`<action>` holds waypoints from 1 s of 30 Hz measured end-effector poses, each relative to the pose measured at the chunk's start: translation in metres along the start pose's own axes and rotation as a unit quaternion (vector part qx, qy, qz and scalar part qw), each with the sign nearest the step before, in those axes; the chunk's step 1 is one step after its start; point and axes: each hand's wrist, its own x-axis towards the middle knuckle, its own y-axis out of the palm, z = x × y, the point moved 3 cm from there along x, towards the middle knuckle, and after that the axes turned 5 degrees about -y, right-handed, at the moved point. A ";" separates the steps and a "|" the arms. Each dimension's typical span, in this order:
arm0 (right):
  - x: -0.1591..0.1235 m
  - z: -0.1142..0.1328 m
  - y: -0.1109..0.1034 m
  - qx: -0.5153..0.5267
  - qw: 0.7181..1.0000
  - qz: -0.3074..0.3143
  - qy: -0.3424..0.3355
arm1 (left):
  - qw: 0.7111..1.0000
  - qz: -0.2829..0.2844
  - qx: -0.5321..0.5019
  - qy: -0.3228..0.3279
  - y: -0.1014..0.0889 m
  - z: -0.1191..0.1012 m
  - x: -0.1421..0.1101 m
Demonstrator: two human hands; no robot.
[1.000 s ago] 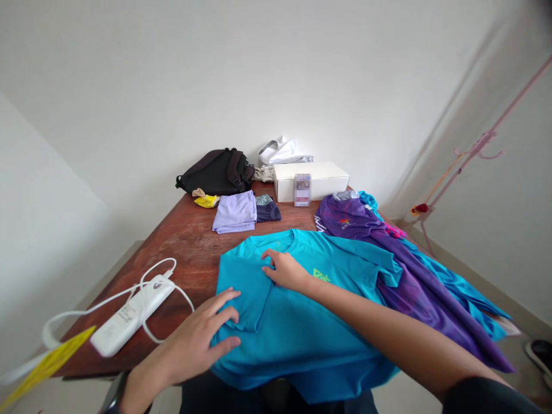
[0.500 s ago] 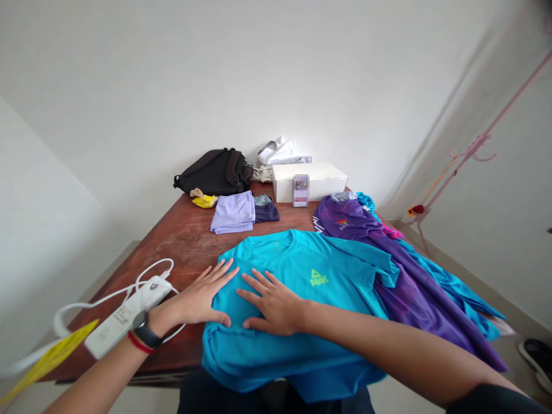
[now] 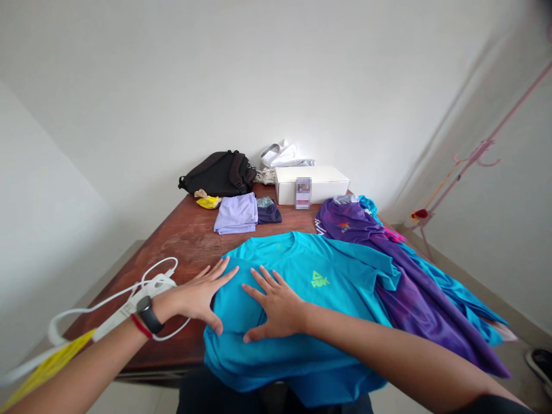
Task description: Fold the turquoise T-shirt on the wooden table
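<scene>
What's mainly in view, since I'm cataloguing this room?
table: 1, reddish-brown, centre
T-shirt: 1, turquoise, table front
jersey: 1, purple, table right
garment: 1, blue, beside jersey
folded shirt: 1, lilac, table rear
folded garment: 1, navy, table rear
backpack: 1, black, table rear
box: 1, white, table rear
packet: 1, yellow, table rear
power bank: 1, white, table left
cable: 1, white, table left
shoe: 1, black, floor right
string: 1, pink, right wall
left hand: 1, bare, on T-shirt
right hand: 1, bare, on T-shirt
</scene>
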 end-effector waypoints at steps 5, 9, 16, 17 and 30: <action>-0.018 -0.008 -0.015 0.003 0.999 0.025 0.038 | 1.000 0.008 0.012 -0.013 -0.003 0.012 -0.002; -0.054 -0.027 -0.045 -0.013 0.996 -0.009 0.092 | 1.000 0.016 0.013 -0.018 0.000 0.017 0.001; -0.170 -0.107 -0.140 -0.136 0.930 -0.206 0.274 | 0.998 -0.035 -0.044 -0.010 -0.036 -0.015 0.002; -0.186 -0.120 -0.146 -0.164 0.917 -0.197 0.305 | 0.997 -0.046 -0.054 -0.009 -0.041 -0.026 0.005; -0.232 -0.155 -0.144 -0.106 0.923 -0.182 0.322 | 0.940 -0.071 -0.236 0.236 -0.060 -0.209 0.073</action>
